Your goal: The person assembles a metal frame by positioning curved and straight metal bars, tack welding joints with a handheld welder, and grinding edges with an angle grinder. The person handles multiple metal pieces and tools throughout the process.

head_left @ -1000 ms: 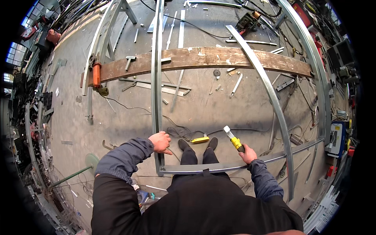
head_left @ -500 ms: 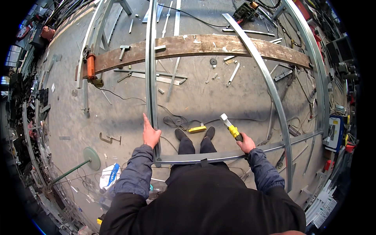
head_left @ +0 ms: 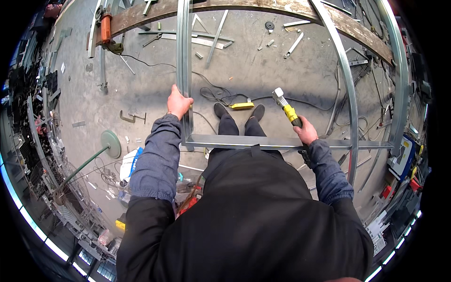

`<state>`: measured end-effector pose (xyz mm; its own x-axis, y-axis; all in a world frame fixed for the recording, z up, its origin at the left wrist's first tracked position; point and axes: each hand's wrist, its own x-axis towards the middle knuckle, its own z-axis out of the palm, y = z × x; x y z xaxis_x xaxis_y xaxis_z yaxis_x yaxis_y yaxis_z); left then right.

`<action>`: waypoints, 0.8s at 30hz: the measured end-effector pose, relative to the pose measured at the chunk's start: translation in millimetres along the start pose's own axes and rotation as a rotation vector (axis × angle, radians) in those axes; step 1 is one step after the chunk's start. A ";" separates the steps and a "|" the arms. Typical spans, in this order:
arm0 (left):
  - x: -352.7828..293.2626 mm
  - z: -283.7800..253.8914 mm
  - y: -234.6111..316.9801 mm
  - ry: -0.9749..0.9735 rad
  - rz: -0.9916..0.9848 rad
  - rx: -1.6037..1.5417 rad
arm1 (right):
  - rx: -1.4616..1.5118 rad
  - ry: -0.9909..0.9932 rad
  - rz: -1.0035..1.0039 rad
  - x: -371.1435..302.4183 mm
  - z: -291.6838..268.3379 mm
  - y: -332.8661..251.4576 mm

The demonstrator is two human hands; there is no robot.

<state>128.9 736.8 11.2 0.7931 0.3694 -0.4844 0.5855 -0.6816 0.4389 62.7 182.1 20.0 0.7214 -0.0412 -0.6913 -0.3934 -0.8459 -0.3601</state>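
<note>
My left hand [head_left: 179, 102] is closed on the long metal tube [head_left: 184, 56] at the left of a silvery frame, thumb across its top; its other fingers are partly hidden. My right hand [head_left: 307, 131] grips a hammer [head_left: 291, 113] by its yellow-and-black handle. Its pale, blocky head points up and to the left, above the floor and apart from the frame. Just in front of my waist runs the frame's near crossbar [head_left: 225, 140], passing beneath my right wrist. Another metal bar [head_left: 345, 70] crosses the frame on the right.
A worn wooden plank [head_left: 164, 15] spans the far side, with an orange-handled clamp [head_left: 105, 29] at its left. Cables and a yellow tool [head_left: 241, 105] lie by my feet. Metal offcuts [head_left: 293, 45] are scattered about. A green round-based stand [head_left: 111, 144] is at left.
The view has tilted down toward me, so the frame and plank sit higher in the picture. My left hand's extended index finger has drawn in against the tube. The hammer remains in my right hand.
</note>
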 end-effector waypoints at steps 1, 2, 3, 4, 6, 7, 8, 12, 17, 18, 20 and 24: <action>1.6 0.2 -0.9 -0.020 -0.008 0.005 | -0.002 -0.010 0.012 -0.1 -1.0 -1.5; 3.7 -0.1 -5.8 -0.035 0.002 0.001 | -0.004 -0.020 0.024 -0.4 -0.5 -1.3; 10.2 2.6 -16.3 -0.045 0.013 -0.053 | -0.001 -0.023 0.018 0.6 -1.0 -0.7; 16.5 6.9 -28.3 -0.053 0.023 -0.109 | 0.000 -0.026 0.009 1.5 -1.1 -0.1; 25.7 10.2 -34.2 -0.127 -0.013 -0.227 | 0.004 -0.028 0.003 2.7 -1.0 1.0; 26.6 5.5 -22.5 -0.136 -0.057 -0.196 | 0.006 -0.025 0.007 2.1 -0.9 1.5; 27.3 0.4 -10.7 -0.145 -0.101 -0.164 | 0.008 -0.023 0.010 1.2 -0.7 1.7; 18.4 -0.1 13.1 0.104 -0.023 0.058 | 0.014 -0.035 0.031 1.7 -1.8 1.2; 21.5 6.8 19.4 0.188 0.028 0.162 | 0.022 -0.034 0.014 4.3 0.8 6.4; 23.0 6.7 16.4 0.187 0.052 0.162 | 0.019 -0.039 0.022 3.5 -0.6 3.0; 24.6 8.9 11.4 0.171 0.074 0.143 | 0.012 -0.048 0.037 1.3 -3.5 -2.5; 25.1 8.0 12.0 0.159 0.089 0.089 | 0.005 -0.021 0.003 2.6 -0.1 2.6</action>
<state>154.5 732.8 -1.8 0.8616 0.3958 -0.3178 0.5005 -0.7663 0.4029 63.5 179.7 17.3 0.7079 -0.0325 -0.7055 -0.3986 -0.8430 -0.3611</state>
